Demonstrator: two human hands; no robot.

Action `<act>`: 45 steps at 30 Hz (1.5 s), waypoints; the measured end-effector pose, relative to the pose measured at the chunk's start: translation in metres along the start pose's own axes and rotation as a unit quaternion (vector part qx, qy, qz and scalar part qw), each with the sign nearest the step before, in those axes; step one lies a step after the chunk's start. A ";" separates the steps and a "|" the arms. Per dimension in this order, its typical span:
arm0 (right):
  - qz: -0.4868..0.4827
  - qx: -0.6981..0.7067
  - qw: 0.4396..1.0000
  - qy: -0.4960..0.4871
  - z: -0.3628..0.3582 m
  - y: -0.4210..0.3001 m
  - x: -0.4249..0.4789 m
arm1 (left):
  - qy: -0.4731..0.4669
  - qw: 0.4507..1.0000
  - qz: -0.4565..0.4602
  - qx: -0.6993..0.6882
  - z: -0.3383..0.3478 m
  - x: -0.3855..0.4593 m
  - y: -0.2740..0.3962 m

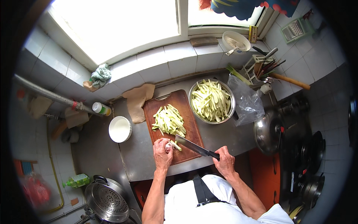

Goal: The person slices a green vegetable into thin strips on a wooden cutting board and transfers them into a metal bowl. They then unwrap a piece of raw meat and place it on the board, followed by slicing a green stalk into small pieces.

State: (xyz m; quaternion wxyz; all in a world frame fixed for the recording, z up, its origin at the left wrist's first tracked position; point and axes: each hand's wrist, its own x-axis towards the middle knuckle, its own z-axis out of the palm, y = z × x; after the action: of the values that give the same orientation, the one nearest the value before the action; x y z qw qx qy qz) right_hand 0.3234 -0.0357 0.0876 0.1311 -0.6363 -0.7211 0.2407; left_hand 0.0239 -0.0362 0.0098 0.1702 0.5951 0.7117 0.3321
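My right hand (226, 161) grips the black handle of a kitchen knife (193, 146), whose blade lies over the lower part of a wooden cutting board (193, 126). At the board's lower left edge my left hand (163, 152) is closed around a pinkish-white item (169, 146), mostly hidden by the fingers; it may be a garlic bulb. A few pale green vegetable strips (176, 146) lie right beside it. Above the blade is a heap of cut pale green vegetable strips (169, 120). A metal bowl (233, 107) right of the board is heaped with similar strips.
A white bowl (120, 129) and a brown cloth (137, 102) lie left of the board. A clear plastic bag (247, 100) is right of the metal bowl, near a utensil rack (251, 65) and a lidded pan (264, 131). A steamer pot (107, 200) stands at lower left.
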 end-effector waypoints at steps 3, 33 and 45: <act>0.027 0.008 1.000 0.010 0.003 0.005 -0.007 | 0.004 0.999 0.010 0.039 0.007 0.000 0.004; 0.094 0.083 0.987 0.096 0.002 0.022 -0.027 | -0.062 0.984 0.019 0.168 0.020 0.026 0.031; 0.073 0.091 0.989 0.087 0.005 0.018 -0.031 | -0.067 0.977 0.074 0.189 -0.025 0.126 -0.010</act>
State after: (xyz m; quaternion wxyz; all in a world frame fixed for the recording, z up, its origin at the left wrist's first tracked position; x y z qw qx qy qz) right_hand 0.3412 -0.0656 0.0782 0.2331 -0.6915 -0.6332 0.2580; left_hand -0.0289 0.0776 0.0402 0.0775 0.6886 0.7024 0.1627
